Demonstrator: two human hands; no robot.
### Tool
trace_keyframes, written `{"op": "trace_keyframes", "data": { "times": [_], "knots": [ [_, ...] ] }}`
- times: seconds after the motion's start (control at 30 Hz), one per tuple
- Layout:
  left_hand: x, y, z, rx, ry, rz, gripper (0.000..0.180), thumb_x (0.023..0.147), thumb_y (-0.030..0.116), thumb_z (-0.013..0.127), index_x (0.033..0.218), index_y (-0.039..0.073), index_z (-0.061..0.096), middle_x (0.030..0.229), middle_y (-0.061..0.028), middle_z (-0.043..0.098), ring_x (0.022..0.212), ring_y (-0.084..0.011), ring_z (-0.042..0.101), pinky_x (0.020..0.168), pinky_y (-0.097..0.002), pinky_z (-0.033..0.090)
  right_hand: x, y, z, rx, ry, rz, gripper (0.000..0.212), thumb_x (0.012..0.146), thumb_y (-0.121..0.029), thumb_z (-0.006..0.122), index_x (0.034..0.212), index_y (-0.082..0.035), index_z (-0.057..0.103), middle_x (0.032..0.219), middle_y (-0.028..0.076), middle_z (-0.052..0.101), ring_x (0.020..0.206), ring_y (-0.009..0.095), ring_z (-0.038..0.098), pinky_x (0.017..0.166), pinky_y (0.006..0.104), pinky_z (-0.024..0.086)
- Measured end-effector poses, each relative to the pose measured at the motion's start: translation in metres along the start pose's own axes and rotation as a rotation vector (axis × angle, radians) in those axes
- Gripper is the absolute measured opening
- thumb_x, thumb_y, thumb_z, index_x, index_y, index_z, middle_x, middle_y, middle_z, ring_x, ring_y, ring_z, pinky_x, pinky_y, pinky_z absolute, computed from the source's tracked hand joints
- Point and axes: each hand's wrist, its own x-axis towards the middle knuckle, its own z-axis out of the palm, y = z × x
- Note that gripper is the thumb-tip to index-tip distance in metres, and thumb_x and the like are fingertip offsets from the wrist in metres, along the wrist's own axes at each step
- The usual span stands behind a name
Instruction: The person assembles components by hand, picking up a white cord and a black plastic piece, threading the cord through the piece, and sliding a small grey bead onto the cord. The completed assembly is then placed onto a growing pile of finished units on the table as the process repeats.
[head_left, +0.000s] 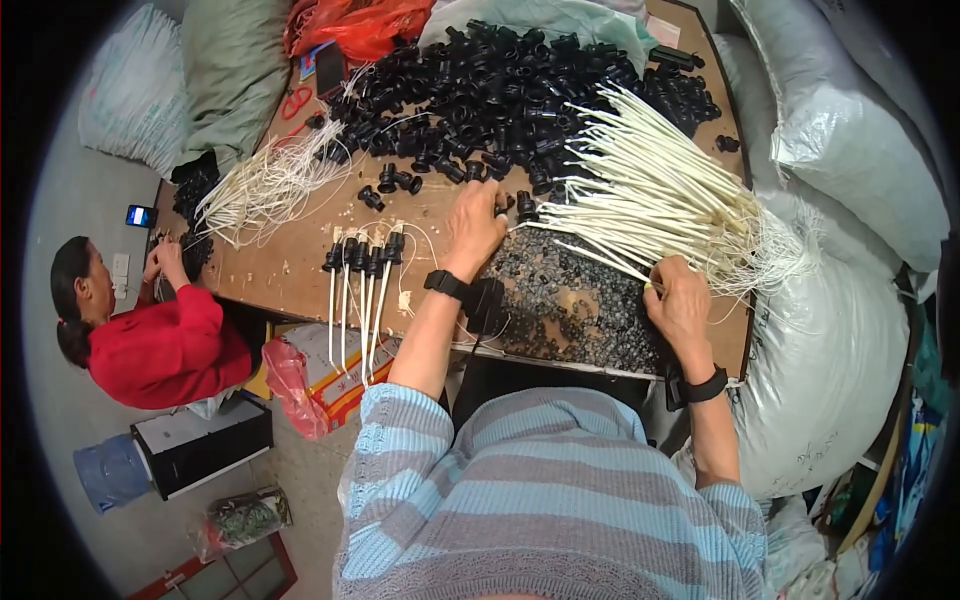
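My left hand (474, 226) is closed at the near edge of a large heap of black plastic fittings (520, 85), its fingertips around a dark fitting (501, 204) that is partly hidden. Pinched in my right hand (683, 300) is one thin cream rod (603, 259), pointing up and left towards my left hand. Beyond it spreads a thick bundle of the same cream rods (665, 180), with loose white strings (775, 250) at its right end. Small dark rings or beads (570, 310) cover the table between my hands.
Several rods with black fittings on them (362, 260) lie at the table's (270, 275) front edge. Further left is a tangle of white cords (270, 190), near red scissors (294, 102). A co-worker in red (165, 340) sits at left. Stuffed white sacks (830, 370) crowd the right side.
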Motion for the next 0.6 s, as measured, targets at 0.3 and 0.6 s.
{"op": "trace_keyframes", "data": {
  "times": [0.3, 0.6],
  "knots": [
    [-0.049, 0.014, -0.027, -0.431, -0.156, -0.118, 0.043, 0.079, -0.001, 0.051, 0.120, 0.007, 0.055, 0.095, -0.0072, 0.058, 0.090, -0.0233, 0.058, 0.081, -0.0303, 0.045, 0.010, -0.029, -0.008, 0.319, -0.111, -0.205, 0.024, 0.081, -0.004, 0.063, 0.105, -0.006, 0.064, 0.077, 0.012, 0.058, 0.072, 0.030, 0.058, 0.062, 0.0394, 0.044],
    [-0.075, 0.036, -0.013, -0.140, -0.195, 0.378, 0.031, 0.073, -0.011, 0.053, 0.096, 0.007, 0.061, 0.089, -0.0084, 0.057, 0.088, -0.0284, 0.055, 0.082, -0.0381, 0.040, 0.009, -0.055, -0.007, 0.122, -0.243, -0.449, 0.039, 0.077, -0.014, 0.070, 0.116, -0.013, 0.065, 0.072, 0.008, 0.055, 0.064, 0.027, 0.060, 0.056, 0.0362, 0.046]
  ]
}}
